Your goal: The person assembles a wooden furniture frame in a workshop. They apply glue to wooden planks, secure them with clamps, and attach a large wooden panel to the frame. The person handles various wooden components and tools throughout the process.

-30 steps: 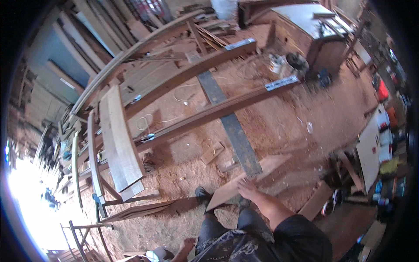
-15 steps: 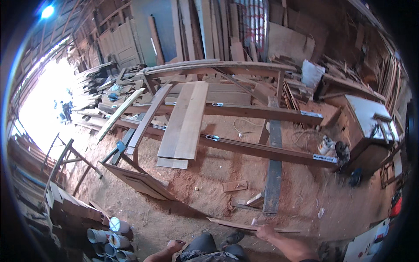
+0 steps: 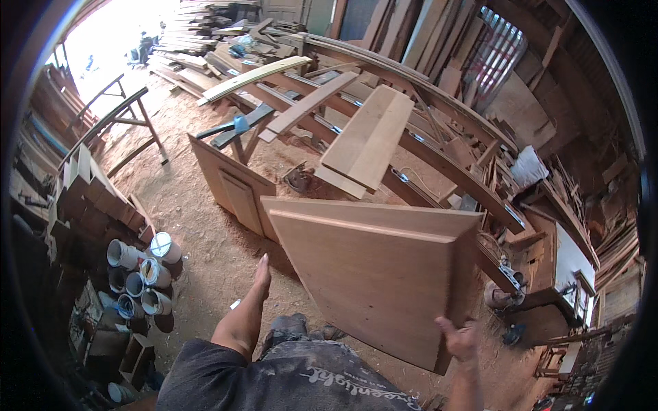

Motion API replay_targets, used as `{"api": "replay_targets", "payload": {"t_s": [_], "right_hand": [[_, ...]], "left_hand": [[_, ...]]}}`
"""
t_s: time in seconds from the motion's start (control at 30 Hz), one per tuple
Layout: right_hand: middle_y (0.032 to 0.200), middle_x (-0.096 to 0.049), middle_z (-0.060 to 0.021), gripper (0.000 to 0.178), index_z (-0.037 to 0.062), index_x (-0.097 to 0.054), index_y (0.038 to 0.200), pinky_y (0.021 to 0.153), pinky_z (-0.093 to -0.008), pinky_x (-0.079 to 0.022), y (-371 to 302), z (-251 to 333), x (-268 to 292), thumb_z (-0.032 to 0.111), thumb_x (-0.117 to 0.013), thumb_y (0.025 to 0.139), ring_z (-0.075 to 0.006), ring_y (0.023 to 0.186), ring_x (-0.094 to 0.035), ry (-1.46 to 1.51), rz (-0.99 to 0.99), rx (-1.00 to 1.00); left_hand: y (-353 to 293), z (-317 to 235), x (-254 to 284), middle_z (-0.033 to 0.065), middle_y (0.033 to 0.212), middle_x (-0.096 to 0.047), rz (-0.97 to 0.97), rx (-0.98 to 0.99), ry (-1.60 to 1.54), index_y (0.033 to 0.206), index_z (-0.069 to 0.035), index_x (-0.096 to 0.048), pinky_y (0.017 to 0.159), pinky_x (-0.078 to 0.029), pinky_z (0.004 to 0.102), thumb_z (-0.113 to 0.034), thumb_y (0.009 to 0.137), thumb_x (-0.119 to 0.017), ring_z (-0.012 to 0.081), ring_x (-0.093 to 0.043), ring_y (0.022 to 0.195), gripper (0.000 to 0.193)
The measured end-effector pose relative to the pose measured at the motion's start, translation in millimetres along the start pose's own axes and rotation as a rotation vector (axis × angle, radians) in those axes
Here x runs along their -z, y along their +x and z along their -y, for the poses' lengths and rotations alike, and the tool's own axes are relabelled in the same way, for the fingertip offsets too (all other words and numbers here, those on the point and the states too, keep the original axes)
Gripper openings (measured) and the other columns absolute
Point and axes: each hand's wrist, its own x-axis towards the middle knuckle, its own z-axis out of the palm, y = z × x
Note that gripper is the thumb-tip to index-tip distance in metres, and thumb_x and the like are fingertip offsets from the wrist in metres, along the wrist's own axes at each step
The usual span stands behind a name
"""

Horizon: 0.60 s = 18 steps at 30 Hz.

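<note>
A large wooden panel (image 3: 363, 274) with a bevelled border stands tilted in front of me. My right hand (image 3: 460, 339) grips it at its lower right edge, thumb on the near face and the fingers partly hidden around the edge. My left hand (image 3: 262, 275) is held out just left of the panel, fingers stretched, with nothing in it and a gap to the wood. Behind the left hand a second raised wooden panel (image 3: 236, 195) leans against the dark trestle (image 3: 236, 129).
Loose boards (image 3: 370, 140) lie across long rails (image 3: 445, 181) at mid-distance. White buckets (image 3: 156, 272) are grouped at the left, near stacked timber pieces (image 3: 79, 185). A metal stand (image 3: 147, 123) is beyond them. A white-topped cabinet (image 3: 569, 260) stands at the right.
The large panel, earlier seen nearly edge-on and low by my right hand, is now raised with its face showing. My left hand has reached forward. The view has turned.
</note>
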Motion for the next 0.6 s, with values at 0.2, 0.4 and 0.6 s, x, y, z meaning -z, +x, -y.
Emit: {"api": "replay_targets", "payload": {"t_s": [0.2, 0.4, 0.6], "right_hand": [[0.123, -0.063, -0.008, 0.058, -0.004, -0.053, 0.133, 0.097, -0.0336, -0.046, 28, 14, 18, 0.022, -0.08, 0.088, -0.0183, 0.108, -0.06, 0.317, -0.225, 0.207], [0.131, -0.06, -0.0117, 0.059, -0.0041, -0.052, 0.135, 0.108, -0.0375, -0.037, 46, -9, 28, 0.029, -0.076, 0.092, -0.0229, 0.122, -0.054, 0.322, -0.303, 0.206], [0.133, -0.059, -0.0133, 0.064, -0.0052, -0.053, 0.135, 0.111, -0.0383, -0.035, 36, -14, 35, 0.033, -0.078, 0.089, -0.0248, 0.125, -0.052, 0.361, -0.405, 0.121]], "left_hand": [[-42, -141, -41, 0.0133, 0.157, -0.042, 0.248, -0.141, -0.508, 0.154, -0.005, -0.038, 0.121, -0.027, 0.0452, -0.072, 0.1, -0.034, 0.0287, -0.038, 0.145, 0.086], [-51, -189, -30, 0.012, 0.154, -0.047, 0.531, -0.201, -0.562, 0.153, -0.005, -0.038, 0.12, -0.03, 0.0439, -0.063, 0.104, -0.033, 0.0305, -0.044, 0.141, 0.076], [-23, -197, -22, 0.0143, 0.152, -0.048, 0.729, -0.111, -0.625, 0.151, -0.005, -0.04, 0.121, -0.028, 0.0447, -0.056, 0.107, -0.033, 0.0308, -0.045, 0.139, 0.068]]}}
